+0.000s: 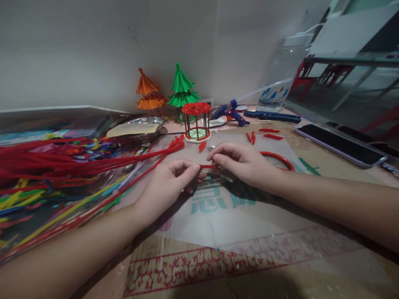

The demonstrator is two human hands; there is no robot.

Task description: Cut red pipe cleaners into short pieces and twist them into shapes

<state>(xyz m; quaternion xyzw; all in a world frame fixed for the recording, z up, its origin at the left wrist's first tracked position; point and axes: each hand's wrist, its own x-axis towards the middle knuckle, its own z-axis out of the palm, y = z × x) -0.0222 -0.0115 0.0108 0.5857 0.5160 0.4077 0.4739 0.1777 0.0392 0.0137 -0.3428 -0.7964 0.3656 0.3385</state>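
My left hand (170, 185) and my right hand (241, 162) meet over the middle of the table, each pinching one end of a short red pipe-cleaner piece (207, 166). Just under the hands lies something clear, perhaps a ruler (215, 179). A red ring (278, 159) lies on the sheet right behind my right wrist. A small red-roofed model pavilion (196, 122) stands a little beyond the hands, with several short red cut pieces (270, 133) scattered to its right.
A big heap of red and coloured pipe cleaners (52, 166) fills the left side. An orange (149, 94) and a green paper tree (182, 89), a metal bowl (145, 123), a blue glue gun (230, 111), a water jug (280, 79) and a phone (339, 145) stand farther back and right.
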